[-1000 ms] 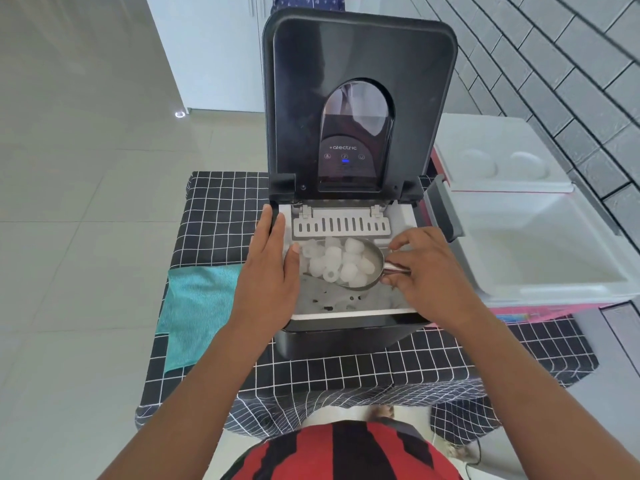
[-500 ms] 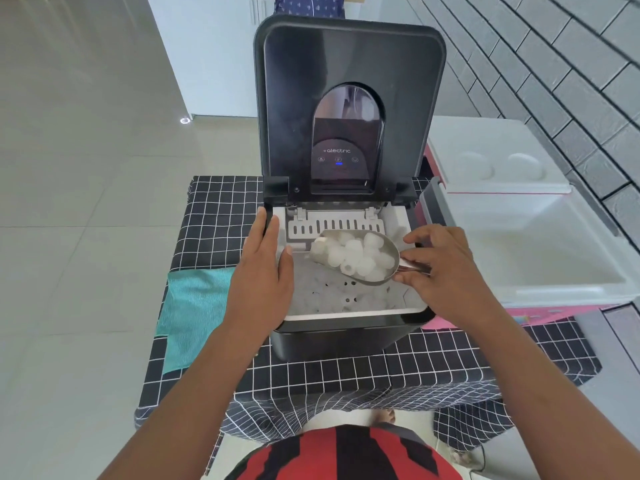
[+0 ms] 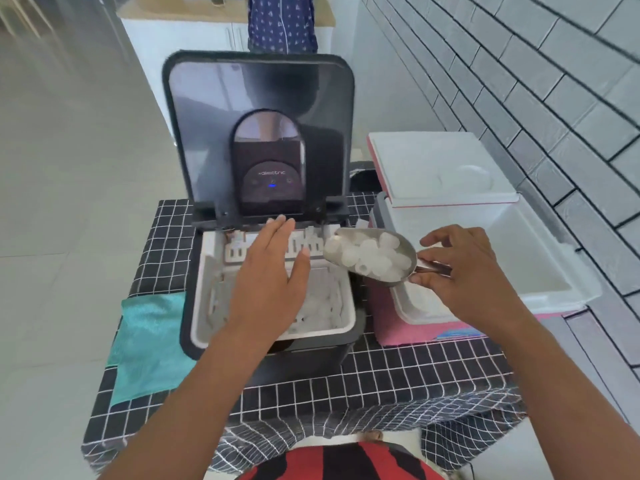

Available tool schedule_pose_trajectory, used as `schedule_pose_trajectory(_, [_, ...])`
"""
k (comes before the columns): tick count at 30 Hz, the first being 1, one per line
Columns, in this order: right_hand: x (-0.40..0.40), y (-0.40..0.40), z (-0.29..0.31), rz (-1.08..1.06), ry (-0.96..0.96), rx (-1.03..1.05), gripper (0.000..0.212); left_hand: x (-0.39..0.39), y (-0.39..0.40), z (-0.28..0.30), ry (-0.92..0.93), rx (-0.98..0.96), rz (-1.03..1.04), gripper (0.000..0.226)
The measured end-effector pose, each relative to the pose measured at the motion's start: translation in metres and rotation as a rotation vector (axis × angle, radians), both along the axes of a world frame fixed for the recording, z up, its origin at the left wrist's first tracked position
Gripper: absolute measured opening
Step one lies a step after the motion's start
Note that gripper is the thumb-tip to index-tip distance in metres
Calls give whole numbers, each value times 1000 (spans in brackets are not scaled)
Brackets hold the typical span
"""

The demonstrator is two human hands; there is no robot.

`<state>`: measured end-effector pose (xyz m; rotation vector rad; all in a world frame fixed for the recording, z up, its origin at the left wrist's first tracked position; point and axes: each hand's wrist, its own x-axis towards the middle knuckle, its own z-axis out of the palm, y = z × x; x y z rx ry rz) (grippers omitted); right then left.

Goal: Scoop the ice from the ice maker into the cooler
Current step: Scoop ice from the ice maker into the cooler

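Observation:
The black ice maker (image 3: 204,327) stands on the table with its lid (image 3: 259,98) raised; its white basket still holds ice (image 3: 322,306). My right hand (image 3: 464,271) grips the handle of a metal scoop (image 3: 408,252) heaped with ice cubes (image 3: 370,258). The scoop hangs between the ice maker's right edge and the left rim of the pink cooler (image 3: 408,327). The cooler is open, with a white inside. My left hand (image 3: 270,275) hovers flat over the basket, fingers spread, holding nothing.
A teal cloth (image 3: 149,344) lies on the black checked tablecloth (image 3: 398,372) left of the ice maker. The cooler's white lid (image 3: 436,168) leans back against the grey brick wall (image 3: 554,98). Tiled floor lies to the left.
My right hand lifted the full scoop out of the basket and carried it right, to the cooler's rim. My left hand left the ice maker's edge and now hovers over the basket.

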<state>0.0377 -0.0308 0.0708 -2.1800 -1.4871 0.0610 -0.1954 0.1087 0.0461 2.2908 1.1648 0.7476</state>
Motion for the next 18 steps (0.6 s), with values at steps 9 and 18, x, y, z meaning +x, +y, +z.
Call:
schedule_pose_trajectory(9, [131, -62, -25, -203, -29, -83, 29, 134, -45, -4, 53, -86, -126, 57])
schedule_pose_trajectory(18, [210, -64, -80, -171, -310, -502, 14, 217, -76, -54, 353, -156, 21, 80])
